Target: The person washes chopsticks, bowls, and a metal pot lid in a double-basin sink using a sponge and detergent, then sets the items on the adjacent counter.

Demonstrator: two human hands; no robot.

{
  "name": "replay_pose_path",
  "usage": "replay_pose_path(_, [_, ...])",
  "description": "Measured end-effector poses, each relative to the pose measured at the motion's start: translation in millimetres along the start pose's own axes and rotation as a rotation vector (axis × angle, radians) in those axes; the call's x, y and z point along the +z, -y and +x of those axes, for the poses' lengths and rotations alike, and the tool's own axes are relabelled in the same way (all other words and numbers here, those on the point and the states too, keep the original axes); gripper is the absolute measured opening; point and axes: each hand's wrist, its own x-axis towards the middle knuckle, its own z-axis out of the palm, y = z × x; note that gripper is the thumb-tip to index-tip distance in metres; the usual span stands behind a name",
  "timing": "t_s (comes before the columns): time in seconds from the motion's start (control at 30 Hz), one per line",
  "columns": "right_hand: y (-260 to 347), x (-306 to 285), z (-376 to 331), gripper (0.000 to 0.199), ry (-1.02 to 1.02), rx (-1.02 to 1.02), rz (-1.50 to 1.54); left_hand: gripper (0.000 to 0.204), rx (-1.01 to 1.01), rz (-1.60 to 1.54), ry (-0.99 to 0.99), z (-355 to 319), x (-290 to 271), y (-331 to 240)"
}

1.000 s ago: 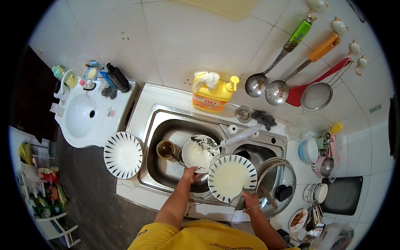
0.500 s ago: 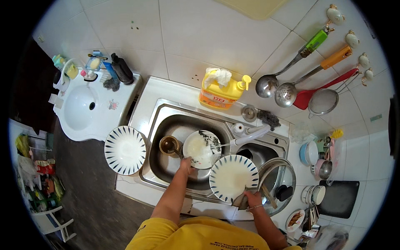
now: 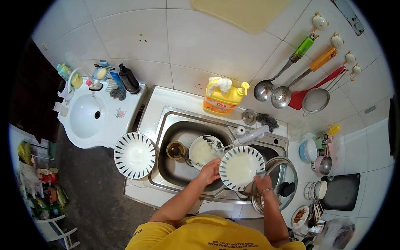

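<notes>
Over the sink [image 3: 187, 129], the plate [image 3: 239, 166], best held level against spills, is gripped with a cloth [image 3: 251, 188] by the right fingers [image 3: 261, 180]; whether it is touched by the left fingers [image 3: 214, 166] cannot be told.

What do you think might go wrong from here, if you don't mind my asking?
The held plate may slip, since the right hand has its grip near the rim, with a grey cloth there; if dropped, it could chip the patterned plate in the sink. Separately, the other dash-rimmed plate seems to overhang the counter's left edge, so a bump might tip it to the floor.
</notes>
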Motion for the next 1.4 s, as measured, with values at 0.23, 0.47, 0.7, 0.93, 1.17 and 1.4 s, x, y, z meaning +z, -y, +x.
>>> replay_pose_path(0.23, [-20.8,9.1,28.2,0.031,0.049,0.105,0.081,0.04,0.016,0.009,0.159,2.1,5.6,-2.3])
replay_pose_path(0.47, [50.7,43.8,-5.9,0.035,0.445,0.594,1.07,0.057,0.034,-0.18,0.226,-28.8,-0.8,4.1])
replay_pose_path(0.7, [68.5,101.5,-6.3,0.033,0.618,0.567,1.159,0.063,0.395,0.183,-0.147,-57.4,0.8,-29.9])
replay_pose_path(0.93, [68.1,100.4,11.1,0.038,0.521,0.343,0.711,0.076,0.736,0.623,-0.255,-58.9,-25.4,-74.2])
replay_pose_path(1.17, [119.4,118.6,-5.2,0.045,0.148,-0.198,0.339,0.068,0.748,0.675,-0.383,-56.2,-18.4,-82.2])
replay_pose_path(1.4, [158.7,110.4,-31.1,0.047,0.551,-0.714,0.275,0.052,0.615,0.431,-0.305,-56.2,-12.3,-83.2])
